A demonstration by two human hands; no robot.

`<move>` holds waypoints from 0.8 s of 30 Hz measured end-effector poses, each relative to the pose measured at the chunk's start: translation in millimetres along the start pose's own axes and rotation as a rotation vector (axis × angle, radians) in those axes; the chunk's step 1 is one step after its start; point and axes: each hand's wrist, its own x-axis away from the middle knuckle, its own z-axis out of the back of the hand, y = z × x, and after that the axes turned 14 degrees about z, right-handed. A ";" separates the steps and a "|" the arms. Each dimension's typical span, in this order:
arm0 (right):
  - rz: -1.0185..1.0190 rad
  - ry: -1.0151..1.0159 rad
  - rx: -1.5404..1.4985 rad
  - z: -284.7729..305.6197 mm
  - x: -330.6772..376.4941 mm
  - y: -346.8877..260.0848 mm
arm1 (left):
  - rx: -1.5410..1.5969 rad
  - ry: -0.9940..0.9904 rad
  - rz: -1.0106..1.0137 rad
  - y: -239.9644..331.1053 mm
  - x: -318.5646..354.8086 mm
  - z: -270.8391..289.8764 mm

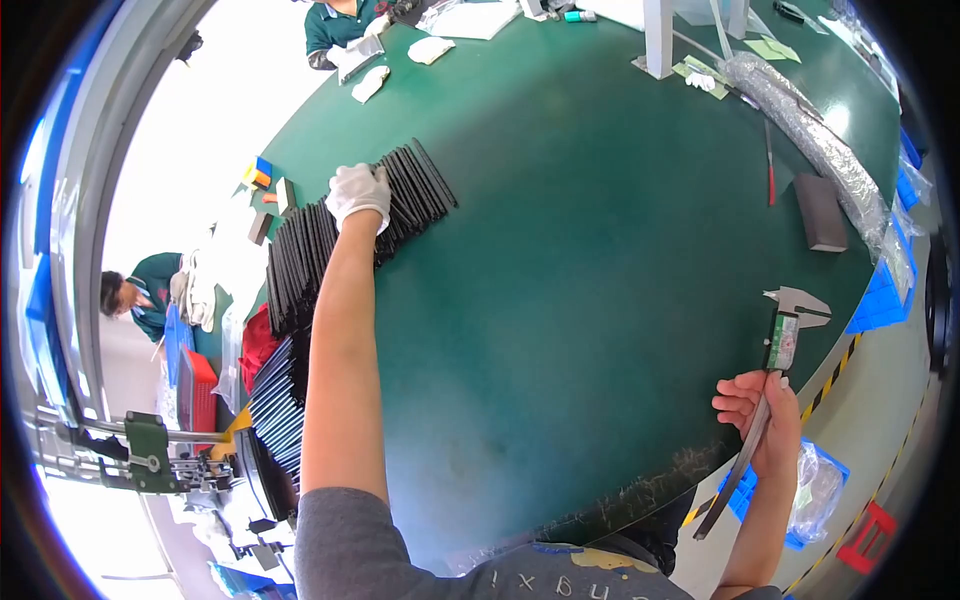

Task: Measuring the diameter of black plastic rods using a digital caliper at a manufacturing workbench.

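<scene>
My left hand [358,196], in a white glove, rests curled over a long row of thin black rods [300,262] at the left of the table. Its fingertips are lost among the rods, so what they hold cannot be made out. The rods lie side by side, with one [435,172] slightly apart at the far right end. At the right edge, my bare right hand [765,415] is closed around the beam of a digital caliper [783,340]. The caliper's jaws point away from me and nothing is seen between them.
The round green table [560,290] bears a dark block [820,212], a red-handled tool [771,180] and bubble wrap [810,125] at the right. A grey post [658,40] rises at the back. Co-workers sit at the far edge and left. Machinery [170,455] stands near left.
</scene>
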 end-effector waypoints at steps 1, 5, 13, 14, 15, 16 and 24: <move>0.001 -0.002 -0.009 2.5 -3.2 0.1 | -0.022 0.018 -0.069 4.0 2.6 -1.8; -0.007 0.013 -0.004 -9.6 3.7 2.4 | 0.054 -0.049 -0.183 -3.6 -10.8 -33.5; 0.042 0.003 0.047 -7.8 6.0 2.8 | 0.054 -0.035 -0.291 -8.3 0.4 -31.2; 0.043 0.003 0.047 -6.0 6.7 2.1 | 0.051 -0.013 -0.271 -5.4 5.7 -29.2; 0.033 -0.010 0.037 -4.3 7.0 2.6 | 0.048 0.010 -0.250 -4.3 9.0 -27.0; 0.024 -0.025 0.028 -3.2 6.5 2.4 | 0.098 0.154 -0.285 -3.7 10.3 -30.3; 0.011 0.002 0.081 -2.0 -1.2 3.9 | 0.433 0.363 -0.836 18.7 101.6 -20.6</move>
